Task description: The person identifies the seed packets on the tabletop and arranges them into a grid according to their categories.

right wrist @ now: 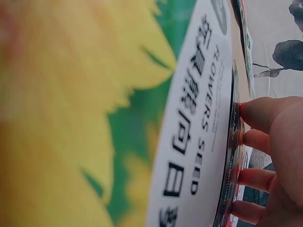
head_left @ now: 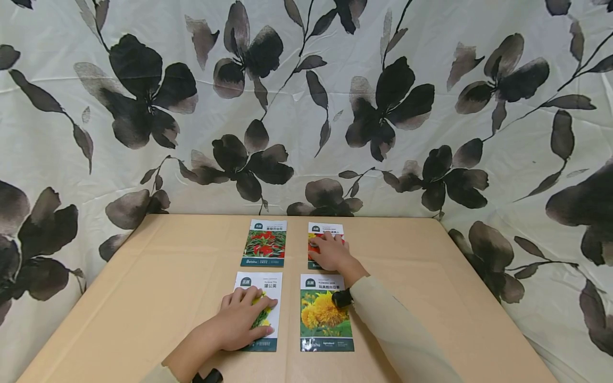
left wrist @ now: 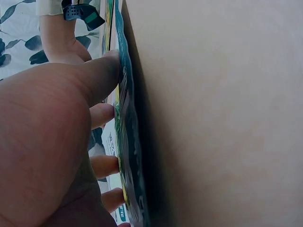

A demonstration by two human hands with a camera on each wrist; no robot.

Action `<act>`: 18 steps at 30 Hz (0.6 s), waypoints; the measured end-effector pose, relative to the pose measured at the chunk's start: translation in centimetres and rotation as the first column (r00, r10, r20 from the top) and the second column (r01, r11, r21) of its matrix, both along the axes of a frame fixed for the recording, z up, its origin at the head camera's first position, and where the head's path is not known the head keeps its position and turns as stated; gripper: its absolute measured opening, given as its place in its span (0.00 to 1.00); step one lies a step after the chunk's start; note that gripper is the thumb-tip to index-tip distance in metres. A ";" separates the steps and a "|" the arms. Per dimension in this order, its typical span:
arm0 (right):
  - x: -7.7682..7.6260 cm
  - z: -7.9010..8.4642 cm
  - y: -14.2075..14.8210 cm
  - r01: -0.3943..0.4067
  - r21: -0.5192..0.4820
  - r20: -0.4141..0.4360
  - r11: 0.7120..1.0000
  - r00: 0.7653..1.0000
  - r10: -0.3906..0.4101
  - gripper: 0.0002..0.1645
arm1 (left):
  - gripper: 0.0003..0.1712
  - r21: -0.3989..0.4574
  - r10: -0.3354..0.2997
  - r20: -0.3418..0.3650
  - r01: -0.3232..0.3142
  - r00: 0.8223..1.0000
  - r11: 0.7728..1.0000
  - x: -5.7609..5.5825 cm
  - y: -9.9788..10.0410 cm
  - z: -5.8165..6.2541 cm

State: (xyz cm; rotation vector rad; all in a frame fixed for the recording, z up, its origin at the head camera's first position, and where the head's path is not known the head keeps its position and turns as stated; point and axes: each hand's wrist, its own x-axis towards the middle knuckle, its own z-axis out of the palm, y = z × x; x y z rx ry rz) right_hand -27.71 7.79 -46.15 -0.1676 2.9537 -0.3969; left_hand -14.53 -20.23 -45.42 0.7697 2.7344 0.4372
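Four flat seed packets would be several; they lie in two rows on the table. My left hand (head_left: 234,322) rests on the front-left packet (head_left: 273,316), white with a dark teal bottom band, its fingers spread over the picture. In the left wrist view, the thumb and fingertips touch the face of that packet (left wrist: 128,118). My right hand (head_left: 331,252) lies on the back-right packet (head_left: 313,242), which shows red and yellow, and covers much of it. The right wrist view shows fingertips (right wrist: 255,177) touching that packet's dark near end.
A yellow-flower packet (head_left: 325,319) lies under the right wrist, at front right. The red-flower packet (head_left: 264,243) lies at back left. The wooden-toned table (head_left: 167,276) ends at a white cloth (head_left: 306,122) with dark flowers.
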 end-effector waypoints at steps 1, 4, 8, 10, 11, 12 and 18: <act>0.0 0.0 0.0 -0.001 -0.001 -0.001 1.000 1.000 0.001 0.31 | 0.35 0.000 0.000 0.000 0.000 1.000 1.000 0.0 0.0 0.0; 0.1 0.1 -0.1 -0.001 -0.005 -0.002 1.000 1.000 0.001 0.31 | 0.35 -0.001 0.002 0.004 -0.002 1.000 1.000 0.1 0.0 0.0; -0.1 0.0 -0.1 -0.003 0.002 -0.003 1.000 1.000 0.003 0.31 | 0.34 0.000 0.001 0.010 -0.001 1.000 1.000 0.1 0.1 0.0; -0.1 -0.1 -0.1 -0.004 0.007 -0.002 1.000 1.000 0.004 0.32 | 0.34 -0.001 0.001 0.010 -0.001 1.000 1.000 0.1 0.1 0.1; -0.2 -0.2 -0.2 -0.005 0.008 0.000 1.000 1.000 0.005 0.32 | 0.34 0.000 0.002 0.011 -0.002 1.000 1.000 0.2 0.1 0.1; -0.2 -0.2 -0.2 -0.005 0.006 -0.001 1.000 1.000 0.005 0.32 | 0.34 -0.001 0.001 0.010 -0.001 1.000 1.000 0.2 0.2 0.1; -0.2 -0.3 -0.5 -0.005 0.009 0.002 1.000 1.000 0.005 0.32 | 0.35 -0.002 0.002 0.006 -0.002 1.000 1.000 0.2 0.1 0.2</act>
